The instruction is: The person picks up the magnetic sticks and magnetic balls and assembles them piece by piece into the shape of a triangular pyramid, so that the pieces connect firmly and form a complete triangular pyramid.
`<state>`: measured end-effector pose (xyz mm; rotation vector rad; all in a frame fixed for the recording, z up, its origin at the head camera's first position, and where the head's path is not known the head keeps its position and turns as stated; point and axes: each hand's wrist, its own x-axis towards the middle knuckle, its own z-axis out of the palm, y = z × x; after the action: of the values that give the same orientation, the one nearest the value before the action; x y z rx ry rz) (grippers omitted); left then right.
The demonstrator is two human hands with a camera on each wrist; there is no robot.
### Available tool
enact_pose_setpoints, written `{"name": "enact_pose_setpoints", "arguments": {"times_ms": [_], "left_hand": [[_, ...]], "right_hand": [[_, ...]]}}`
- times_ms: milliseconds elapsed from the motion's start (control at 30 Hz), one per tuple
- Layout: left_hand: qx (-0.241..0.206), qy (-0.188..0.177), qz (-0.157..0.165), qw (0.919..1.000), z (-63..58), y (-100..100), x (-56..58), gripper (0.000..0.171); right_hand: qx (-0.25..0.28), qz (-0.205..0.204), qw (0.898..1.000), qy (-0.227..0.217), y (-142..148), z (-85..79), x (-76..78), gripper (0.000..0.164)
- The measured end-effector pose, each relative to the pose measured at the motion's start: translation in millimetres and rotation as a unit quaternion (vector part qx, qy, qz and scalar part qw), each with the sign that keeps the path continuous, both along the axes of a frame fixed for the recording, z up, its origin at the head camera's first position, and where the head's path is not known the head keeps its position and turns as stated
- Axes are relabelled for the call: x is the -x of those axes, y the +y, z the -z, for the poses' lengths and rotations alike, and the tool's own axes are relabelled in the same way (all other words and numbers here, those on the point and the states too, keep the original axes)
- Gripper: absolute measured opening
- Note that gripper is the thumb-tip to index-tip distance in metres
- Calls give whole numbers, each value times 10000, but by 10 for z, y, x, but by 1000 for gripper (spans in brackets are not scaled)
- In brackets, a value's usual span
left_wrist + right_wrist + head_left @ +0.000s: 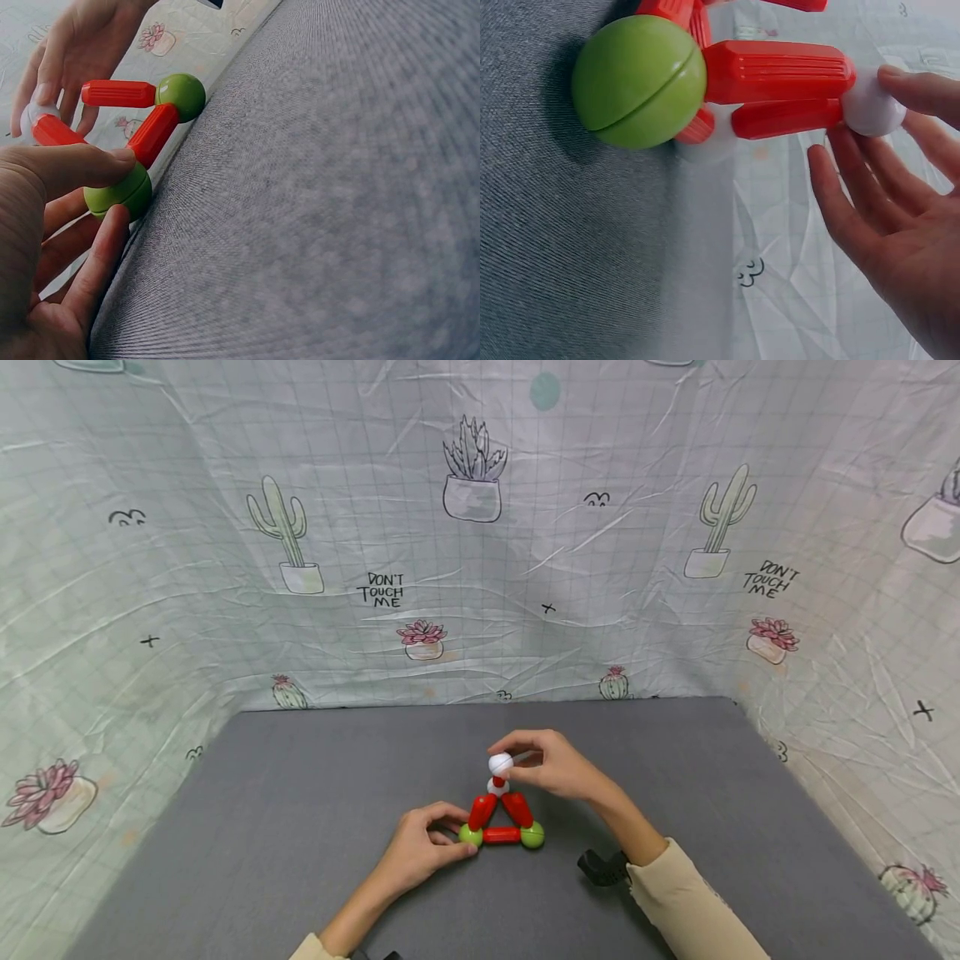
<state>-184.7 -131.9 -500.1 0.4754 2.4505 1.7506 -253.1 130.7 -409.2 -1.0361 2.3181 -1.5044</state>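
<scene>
A small frame of ridged red rods (502, 836) and balls stands on the grey table. Two green balls form its near corners, the left green ball (471, 835) and the right green ball (532, 835). Its raised corner is a white ball (874, 105), where rods meet; a lower white ball (709, 142) shows behind the rods. My left hand (420, 843) pinches the left green ball between thumb and fingers. My right hand (551, 767) holds the raised white ball by its fingertips, reaching in from the right.
The grey cloth-like tabletop (300, 827) spreads around the frame. Wrinkled sheeting printed with potted cacti (472, 568) rises behind the table and at both sides. A black strap piece (602, 867) sits at my right wrist by the beige sleeve (690, 902).
</scene>
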Motion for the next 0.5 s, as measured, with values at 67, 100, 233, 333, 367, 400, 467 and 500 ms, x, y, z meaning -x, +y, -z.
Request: {"name": "enact_pose_setpoints", "arguments": {"times_ms": [67, 100, 233, 333, 367, 400, 467, 500], "left_hand": [[-13, 4, 11, 10000, 1, -2, -2, 36], [-15, 7, 17, 10000, 1, -3, -3, 35], [-23, -24, 40, 10000, 7, -7, -9, 35], [-32, -33, 44, 10000, 11, -5, -9, 35], [-32, -33, 39, 10000, 12, -3, -8, 36], [-32, -34, 40, 10000, 13, -2, -7, 36], [-39, -30, 43, 10000, 13, 2, -1, 36], [-34, -22, 50, 10000, 13, 4, 2, 36]], "right_hand": [[-108, -190, 9997, -129, 18, -11, 0, 37], [-177, -312, 9992, -198, 30, -18, -1, 40], [-414, -770, 9954, -385, 78, -18, 17, 55], [-481, -927, 9934, -478, 99, -3, 32, 61], [-487, -950, 9930, -505, 102, 6, 36, 63], [-498, -953, 9928, -532, 105, 9, 38, 64], [-500, -944, 9926, -574, 109, 15, 39, 67], [-492, -933, 9928, -573, 112, 19, 40, 68]]}}
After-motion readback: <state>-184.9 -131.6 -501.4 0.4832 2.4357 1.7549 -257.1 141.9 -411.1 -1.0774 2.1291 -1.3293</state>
